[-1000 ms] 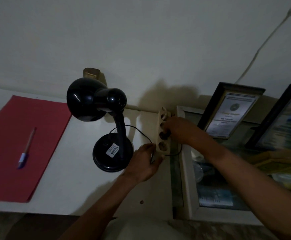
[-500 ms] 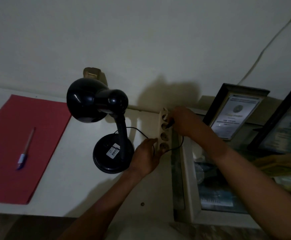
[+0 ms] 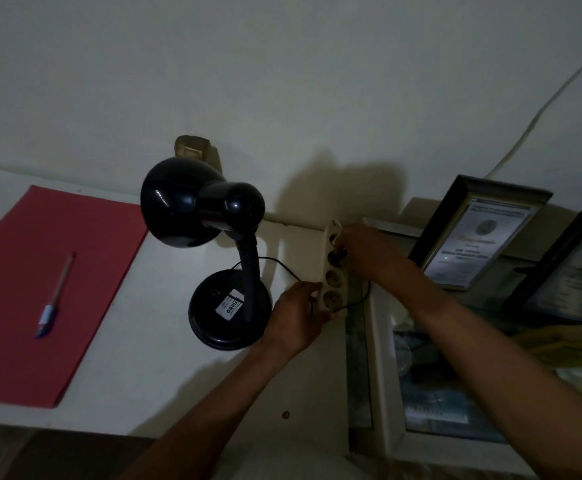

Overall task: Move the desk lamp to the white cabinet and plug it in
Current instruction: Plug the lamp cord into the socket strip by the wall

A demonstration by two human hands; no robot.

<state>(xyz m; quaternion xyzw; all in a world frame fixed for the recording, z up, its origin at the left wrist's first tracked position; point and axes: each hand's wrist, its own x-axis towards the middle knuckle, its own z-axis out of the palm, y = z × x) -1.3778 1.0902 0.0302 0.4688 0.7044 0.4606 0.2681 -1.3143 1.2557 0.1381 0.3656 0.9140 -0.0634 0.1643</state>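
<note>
The black desk lamp (image 3: 229, 306) stands upright on the white cabinet top (image 3: 165, 341), its shade turned left and unlit. Its thin black cord (image 3: 279, 263) loops right to a cream power strip (image 3: 333, 271) lying along the cabinet's right edge. My left hand (image 3: 298, 318) grips the near end of the strip. My right hand (image 3: 362, 252) pinches the lamp's dark plug (image 3: 337, 254) at the strip's second socket from the far end; the fingers hide how deep the plug sits.
A red folder (image 3: 40, 282) with a pen (image 3: 54, 299) on it lies at the left of the cabinet top. Framed certificates (image 3: 473, 240) lean against the wall on the right above a glass-fronted cabinet (image 3: 383, 375). A white cable (image 3: 542, 105) runs up the wall.
My right hand moved the plug from a lower socket up to the second socket from the far end. My left hand shifted slightly along the strip's near end. The lamp stayed put.
</note>
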